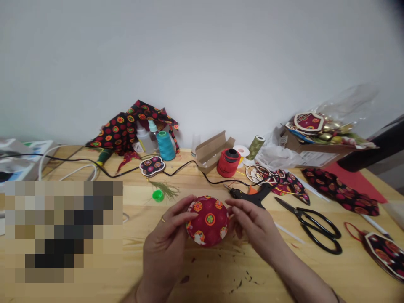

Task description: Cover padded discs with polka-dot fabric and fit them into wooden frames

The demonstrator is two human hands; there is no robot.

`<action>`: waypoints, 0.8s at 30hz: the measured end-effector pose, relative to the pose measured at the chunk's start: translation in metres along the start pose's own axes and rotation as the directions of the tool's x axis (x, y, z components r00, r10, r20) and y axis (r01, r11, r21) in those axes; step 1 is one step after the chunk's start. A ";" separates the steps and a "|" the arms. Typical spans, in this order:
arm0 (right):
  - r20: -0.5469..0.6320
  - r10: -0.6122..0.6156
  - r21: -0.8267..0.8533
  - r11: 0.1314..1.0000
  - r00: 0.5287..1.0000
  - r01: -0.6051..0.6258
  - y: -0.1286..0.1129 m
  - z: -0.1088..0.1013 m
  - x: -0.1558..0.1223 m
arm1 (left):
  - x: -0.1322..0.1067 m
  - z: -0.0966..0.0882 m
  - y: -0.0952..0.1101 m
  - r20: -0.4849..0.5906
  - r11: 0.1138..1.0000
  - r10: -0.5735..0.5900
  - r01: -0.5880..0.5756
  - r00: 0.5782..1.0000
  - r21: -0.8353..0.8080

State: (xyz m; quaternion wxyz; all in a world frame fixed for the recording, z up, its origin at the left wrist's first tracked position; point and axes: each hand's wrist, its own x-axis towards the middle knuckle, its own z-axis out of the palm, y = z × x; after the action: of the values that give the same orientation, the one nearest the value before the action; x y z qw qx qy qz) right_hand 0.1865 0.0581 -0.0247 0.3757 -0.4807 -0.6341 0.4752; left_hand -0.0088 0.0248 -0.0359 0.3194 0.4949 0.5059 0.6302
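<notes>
A round piece covered in red fabric with orange and yellow circles [208, 220] is held just above the wooden table [202, 273] at the centre. My left hand [167, 235] grips its left edge with curled fingers and a ring on one finger. On its right edge, my right hand [252, 223] pinches with thumb and fingers. A black glue gun [249, 194] lies just behind my right hand.
Black scissors [312, 225] lie to the right. Behind are a red thread spool [228, 162], a teal spool [165, 145], an open small carton [211, 151], a patterned fabric heap [129, 126], a green cap [157, 195], a box of ornaments [318, 143], fabric-covered shapes [383, 252] and cables.
</notes>
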 end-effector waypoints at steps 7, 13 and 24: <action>0.217 0.406 0.583 0.675 0.888 -0.452 -0.014 0.001 0.001 | -0.002 0.003 0.006 0.156 0.997 -0.057 0.048 0.986 0.064; 0.280 0.419 0.513 0.695 0.864 -0.503 -0.006 0.001 0.001 | 0.000 0.006 0.014 0.173 0.914 -0.405 0.404 0.898 0.045; 0.022 0.171 0.296 0.940 0.985 -0.170 0.000 0.000 0.000 | 0.003 0.005 0.010 0.225 0.779 -0.532 0.576 0.816 -0.247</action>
State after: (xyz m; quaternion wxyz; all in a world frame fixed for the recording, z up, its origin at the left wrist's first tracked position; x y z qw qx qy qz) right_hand 0.1865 0.0582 -0.0242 0.4023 -0.4729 -0.5110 0.5945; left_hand -0.0041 0.0258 -0.0253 0.5983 0.3126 0.5017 0.5409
